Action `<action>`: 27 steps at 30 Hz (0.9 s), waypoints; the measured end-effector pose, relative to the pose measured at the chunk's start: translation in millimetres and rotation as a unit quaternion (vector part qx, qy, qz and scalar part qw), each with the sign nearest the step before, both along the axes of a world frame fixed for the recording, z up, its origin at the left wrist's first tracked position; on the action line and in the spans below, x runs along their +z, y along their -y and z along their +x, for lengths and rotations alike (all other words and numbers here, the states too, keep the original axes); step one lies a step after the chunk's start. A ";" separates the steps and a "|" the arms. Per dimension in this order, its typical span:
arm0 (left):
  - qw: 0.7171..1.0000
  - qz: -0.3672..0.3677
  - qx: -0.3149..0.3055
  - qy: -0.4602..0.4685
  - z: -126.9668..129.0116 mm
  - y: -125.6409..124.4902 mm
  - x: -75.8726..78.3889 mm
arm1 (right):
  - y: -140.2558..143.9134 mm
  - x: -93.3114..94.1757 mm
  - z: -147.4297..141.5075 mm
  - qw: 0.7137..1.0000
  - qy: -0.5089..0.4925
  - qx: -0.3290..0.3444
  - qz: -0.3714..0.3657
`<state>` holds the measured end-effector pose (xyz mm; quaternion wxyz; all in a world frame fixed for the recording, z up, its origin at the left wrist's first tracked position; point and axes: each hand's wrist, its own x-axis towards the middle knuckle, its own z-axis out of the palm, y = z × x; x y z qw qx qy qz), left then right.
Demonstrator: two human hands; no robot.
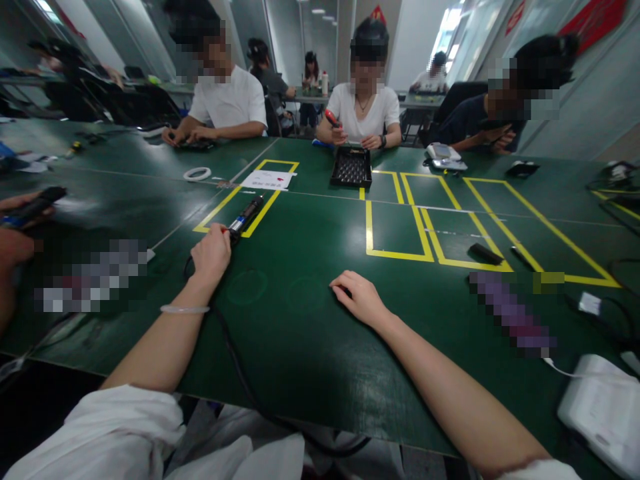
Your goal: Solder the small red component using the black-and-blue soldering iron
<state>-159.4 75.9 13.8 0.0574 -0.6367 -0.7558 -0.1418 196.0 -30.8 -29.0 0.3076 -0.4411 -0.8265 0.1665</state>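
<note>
My left hand (211,255) is closed around the near end of a slim black electric screwdriver (246,215) with a blue and white band. The tool points away from me over a yellow taped rectangle (263,212). A black cord (235,360) runs from near my left wrist down over the table edge to my lap. My right hand (361,298) rests on the green table (300,347) to the right, its fingers curled in and nothing visible in them. A printed white sheet (267,180) lies beyond the screwdriver's tip.
Across the table a person works over a black tray (351,168), holding a red tool (332,119). A white ring (197,174) lies at the far left. Yellow tape outlines, a black block (486,253) and a white box (603,413) are on the right. Another person's hand (20,213) is at left.
</note>
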 end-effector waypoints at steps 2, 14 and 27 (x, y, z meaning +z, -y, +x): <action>0.997 0.057 -0.009 0.049 2.0 -5.5 -2.9 | -0.4 0.3 -0.2 1.000 0.001 0.000 0.001; 0.772 -0.246 -0.355 0.466 135.8 52.3 8.2 | -0.6 -2.6 0.1 0.998 -0.046 -0.015 -0.027; 0.754 -0.276 -0.442 0.400 148.9 70.3 -4.3 | -1.2 -1.4 -1.3 0.996 -0.069 0.016 -0.047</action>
